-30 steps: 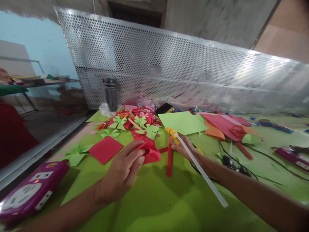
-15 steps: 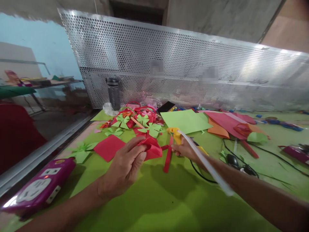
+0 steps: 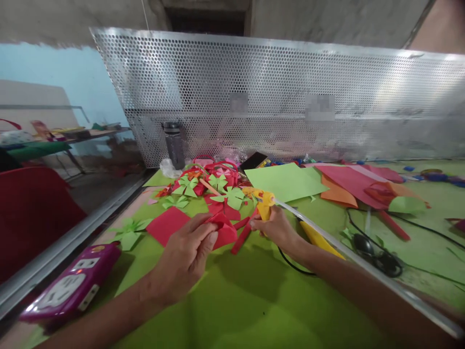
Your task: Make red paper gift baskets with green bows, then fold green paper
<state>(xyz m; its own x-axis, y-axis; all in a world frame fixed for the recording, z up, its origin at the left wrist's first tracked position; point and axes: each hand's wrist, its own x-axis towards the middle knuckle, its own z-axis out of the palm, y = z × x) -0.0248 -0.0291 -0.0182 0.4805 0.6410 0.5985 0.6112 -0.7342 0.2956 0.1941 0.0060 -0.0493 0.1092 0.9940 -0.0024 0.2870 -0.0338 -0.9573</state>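
My left hand [image 3: 189,249] is closed on a folded piece of red paper [image 3: 223,230], with the thumb pressing on its near side. My right hand [image 3: 278,228] grips a yellow glue gun [image 3: 266,201] by its handle. A long, clear glue stick [image 3: 327,233] sticks out of the gun's back and passes over my right forearm. The nozzle points left, above the paper pieces. Just below my right fingers slants a red paper strip [image 3: 241,240]; whether the fingers touch it I cannot tell. A flat red paper square [image 3: 167,224] lies behind my left hand.
Green paper flowers [image 3: 232,195] and red pieces are heaped at the back. A light green sheet [image 3: 286,182] lies right of them. A bottle [image 3: 175,145] stands by the perforated metal panel [image 3: 218,72]. Left is a purple power strip [image 3: 72,283]; right, black cables [image 3: 366,247].
My right hand has tilted the glue gun, so its nozzle points left and its stick swings lower right. The red strip slants more to the left. The left hand keeps its red paper.
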